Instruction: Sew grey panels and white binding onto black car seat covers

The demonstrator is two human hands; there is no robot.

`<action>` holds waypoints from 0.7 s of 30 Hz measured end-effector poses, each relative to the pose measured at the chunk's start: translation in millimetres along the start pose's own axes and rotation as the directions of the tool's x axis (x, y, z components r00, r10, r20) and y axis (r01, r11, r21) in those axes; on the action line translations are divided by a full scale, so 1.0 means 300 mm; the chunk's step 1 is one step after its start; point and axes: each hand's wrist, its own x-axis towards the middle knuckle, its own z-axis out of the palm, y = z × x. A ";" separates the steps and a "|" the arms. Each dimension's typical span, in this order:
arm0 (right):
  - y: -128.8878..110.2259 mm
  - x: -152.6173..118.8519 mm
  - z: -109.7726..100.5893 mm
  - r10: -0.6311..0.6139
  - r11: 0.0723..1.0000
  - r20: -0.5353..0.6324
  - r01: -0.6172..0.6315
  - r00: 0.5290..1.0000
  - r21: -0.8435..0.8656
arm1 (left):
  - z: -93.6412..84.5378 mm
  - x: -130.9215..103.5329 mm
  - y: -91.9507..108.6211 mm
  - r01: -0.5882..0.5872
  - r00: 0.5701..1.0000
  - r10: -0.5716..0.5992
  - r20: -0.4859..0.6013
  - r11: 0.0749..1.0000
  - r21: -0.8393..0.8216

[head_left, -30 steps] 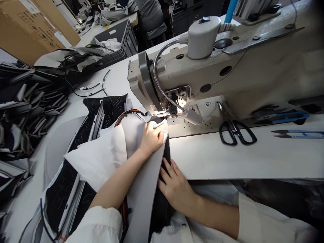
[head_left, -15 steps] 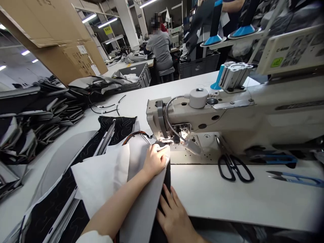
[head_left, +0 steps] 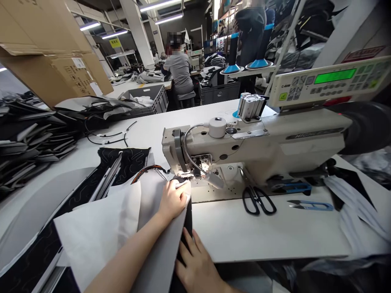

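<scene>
My left hand (head_left: 173, 200) is closed on the edge of a grey fabric panel (head_left: 155, 250), right before the presser foot of a sewing machine (head_left: 198, 150). Its fingers are curled, with thumb and forefinger pressing the cloth. Nearer to me, my right hand (head_left: 198, 260) lies with fingers spread on a black fabric strip (head_left: 188, 215) along the panel's right edge. A loose white sheet (head_left: 100, 224) covers part of the work on the left. The lamp's glare hides the stitching point.
Black-handled scissors (head_left: 259, 201) and blue thread snips (head_left: 311, 205) lie right of the hands. A black quilted piece (head_left: 131, 165) extends leftward. Stacked panels (head_left: 30, 142), a cardboard box (head_left: 76, 73) and a grey crate (head_left: 159, 99) stand behind. A person (head_left: 180, 69) sits farther off.
The view has swung to the right, so the machine's green display and the white strips at far right now show. Both hands keep nearly the same place on the fabric.
</scene>
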 end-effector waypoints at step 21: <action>-0.032 0.022 -0.067 -0.021 0.984 0.281 -0.031 0.959 0.177 | -0.003 0.015 -0.027 0.008 0.999 -0.001 -0.054 0.992 0.128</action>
